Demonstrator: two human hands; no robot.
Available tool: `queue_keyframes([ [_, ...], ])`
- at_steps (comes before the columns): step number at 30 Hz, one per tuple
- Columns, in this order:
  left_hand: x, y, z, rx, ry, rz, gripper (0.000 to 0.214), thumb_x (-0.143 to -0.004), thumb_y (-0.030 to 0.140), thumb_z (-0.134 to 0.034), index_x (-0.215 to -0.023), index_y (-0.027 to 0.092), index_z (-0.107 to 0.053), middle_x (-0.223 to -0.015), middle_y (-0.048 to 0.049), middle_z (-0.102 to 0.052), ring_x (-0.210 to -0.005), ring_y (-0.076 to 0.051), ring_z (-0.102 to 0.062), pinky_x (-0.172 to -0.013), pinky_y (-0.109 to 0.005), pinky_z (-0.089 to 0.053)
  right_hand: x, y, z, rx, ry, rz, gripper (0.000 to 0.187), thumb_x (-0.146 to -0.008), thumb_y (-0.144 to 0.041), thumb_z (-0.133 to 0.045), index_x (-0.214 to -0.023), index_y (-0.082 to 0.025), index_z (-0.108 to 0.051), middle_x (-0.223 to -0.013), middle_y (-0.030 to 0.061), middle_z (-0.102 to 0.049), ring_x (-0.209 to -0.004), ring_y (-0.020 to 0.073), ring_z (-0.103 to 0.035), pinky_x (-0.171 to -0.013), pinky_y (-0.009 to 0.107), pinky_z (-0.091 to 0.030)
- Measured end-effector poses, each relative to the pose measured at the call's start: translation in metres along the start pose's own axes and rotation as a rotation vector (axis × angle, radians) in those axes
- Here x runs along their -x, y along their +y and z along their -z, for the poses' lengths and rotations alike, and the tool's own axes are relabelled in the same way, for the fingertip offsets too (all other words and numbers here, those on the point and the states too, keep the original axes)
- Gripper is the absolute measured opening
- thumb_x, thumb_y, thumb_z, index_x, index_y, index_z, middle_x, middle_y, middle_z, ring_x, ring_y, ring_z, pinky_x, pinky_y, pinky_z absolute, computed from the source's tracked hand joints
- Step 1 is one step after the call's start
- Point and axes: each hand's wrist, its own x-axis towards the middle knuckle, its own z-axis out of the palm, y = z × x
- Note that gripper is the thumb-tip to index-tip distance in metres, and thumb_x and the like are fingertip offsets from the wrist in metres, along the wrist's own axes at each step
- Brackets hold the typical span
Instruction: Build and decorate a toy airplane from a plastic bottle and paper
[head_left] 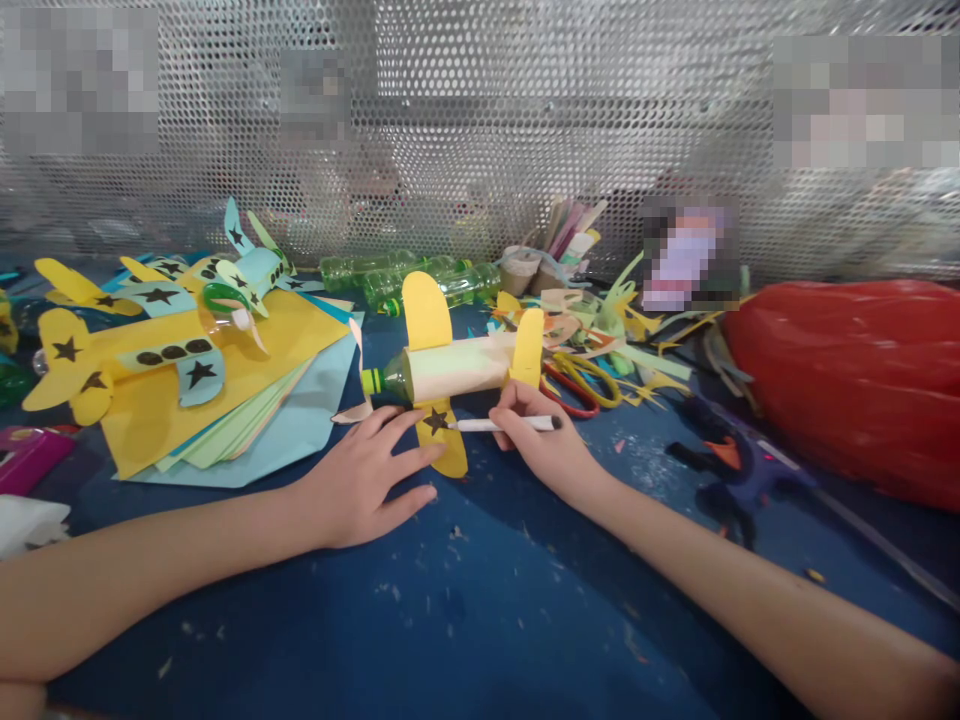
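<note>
A bottle airplane (450,368) wrapped in cream paper, with yellow wings and tail, lies on the blue table (480,610). Its near wing (444,438) carries a black star. My left hand (367,478) lies flat with spread fingers, pressing the near wing's edge. My right hand (536,440) is closed round a white marker (502,424), whose tip touches the wing beside the star.
Finished yellow and light-blue planes (135,350) sit on a stack of coloured paper (247,400) at left. Green bottles (405,278), paper scraps, red and yellow scissors (581,385), a glue gun (739,470) and a red bag (855,375) lie beyond and to the right. Perforated metal screen behind.
</note>
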Motion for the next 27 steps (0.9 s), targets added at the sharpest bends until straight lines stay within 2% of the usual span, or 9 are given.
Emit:
queue_keyframes([
  [27, -0.0007, 0.001, 0.0013, 0.008, -0.011, 0.006, 0.042, -0.098, 0.045, -0.039, -0.131, 0.024, -0.054, -0.143, -0.0136, -0.041, -0.129, -0.036, -0.035, -0.103, -0.058, -0.037, 0.0007, 0.0011, 0.0021, 0.018, 0.04, -0.008, 0.02, -0.075, -0.025, -0.054, -0.061, -0.023, -0.04, -0.046, -0.0068, -0.047, -0.045, 0.0094, -0.039, -0.048, 0.025, -0.029],
])
